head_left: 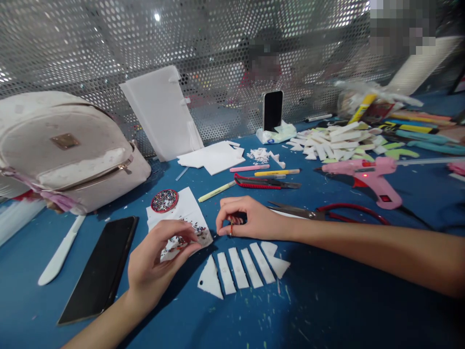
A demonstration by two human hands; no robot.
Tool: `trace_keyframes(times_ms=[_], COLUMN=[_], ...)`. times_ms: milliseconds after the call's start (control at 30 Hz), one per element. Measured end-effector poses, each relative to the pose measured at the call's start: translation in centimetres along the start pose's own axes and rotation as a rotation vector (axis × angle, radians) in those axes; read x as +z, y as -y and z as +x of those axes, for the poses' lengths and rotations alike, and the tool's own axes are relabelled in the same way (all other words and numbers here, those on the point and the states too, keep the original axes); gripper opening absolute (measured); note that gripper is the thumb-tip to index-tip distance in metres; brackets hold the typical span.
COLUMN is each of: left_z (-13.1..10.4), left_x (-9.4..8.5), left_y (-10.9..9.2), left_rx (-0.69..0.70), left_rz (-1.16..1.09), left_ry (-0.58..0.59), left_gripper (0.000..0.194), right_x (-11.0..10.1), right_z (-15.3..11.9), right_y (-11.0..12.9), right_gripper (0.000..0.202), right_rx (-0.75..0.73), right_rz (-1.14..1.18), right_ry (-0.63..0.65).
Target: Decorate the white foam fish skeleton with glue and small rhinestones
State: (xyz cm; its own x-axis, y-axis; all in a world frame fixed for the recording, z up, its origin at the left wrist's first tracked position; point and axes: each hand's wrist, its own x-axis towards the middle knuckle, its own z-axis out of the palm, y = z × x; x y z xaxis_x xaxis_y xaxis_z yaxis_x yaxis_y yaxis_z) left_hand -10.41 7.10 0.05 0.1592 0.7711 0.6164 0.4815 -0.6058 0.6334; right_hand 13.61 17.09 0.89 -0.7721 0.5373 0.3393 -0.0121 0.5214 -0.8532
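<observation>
The fine handling of small coloured bits (198,230) is judged to be the step in hand, these being scattered on a creased white paper sheet (191,202) left of the frame's centre. By their size, a light fingertip pinch and a steady wrist are called for in any next move. The left hand (145,259) is curled over the sheet's lower part, its thumb and fingers brought near each other; whether anything is gripped cannot be told. The right hand (254,218), at mid-frame, is held well apart from the left, thumb and forefinger brought close together; a thing between them cannot be made out.

Below the hands, at lower centre, a fish shape is laid out on the smooth blue tabletop (189,320) in flat, matt white pieces: a pointed head piece (210,280) pierced by a dark hole, four narrow strips (238,267) set apart and slightly slanted, and a notched tail piece (275,260). Dark, rough edges are shown by several pieces. More glossy bits are held in a round red-rimmed dish (177,198) on the sheet's upper end.
</observation>
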Motion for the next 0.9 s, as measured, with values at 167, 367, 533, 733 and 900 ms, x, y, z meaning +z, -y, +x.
trace_keyframes(times_ms=[167, 367, 533, 733, 900], left_z=[0.08, 0.03, 0.08, 0.04, 0.12], left_x=[-0.10, -0.03, -0.03, -0.18, -0.21], left_y=[-0.09, -0.08, -0.06, 0.06, -0.21], left_rx=[0.025, 0.056, 0.076, 0.130, 0.206], left_rz=[0.032, 0.020, 0.016, 0.049, 0.119], left_ry=[0.001, 0.002, 0.008, 0.013, 0.044], left_gripper=[0.039, 0.042, 0.043, 0.047, 0.045], right_x=[0.05, -0.03, 0.03, 0.06, 0.10], right_z=[0.03, 0.07, 0.02, 0.08, 0.04], right_y=[-0.10, -0.15, -0.05, -0.09, -0.05], right_gripper=[0.009, 0.009, 0.008, 0.008, 0.007], right_rx=[-0.007, -0.007, -0.010, -0.008, -0.004], right_rz=[0.000, -0.002, -0.003, -0.006, -0.006], right_ry=[-0.006, -0.008, -0.006, -0.009, -0.007])
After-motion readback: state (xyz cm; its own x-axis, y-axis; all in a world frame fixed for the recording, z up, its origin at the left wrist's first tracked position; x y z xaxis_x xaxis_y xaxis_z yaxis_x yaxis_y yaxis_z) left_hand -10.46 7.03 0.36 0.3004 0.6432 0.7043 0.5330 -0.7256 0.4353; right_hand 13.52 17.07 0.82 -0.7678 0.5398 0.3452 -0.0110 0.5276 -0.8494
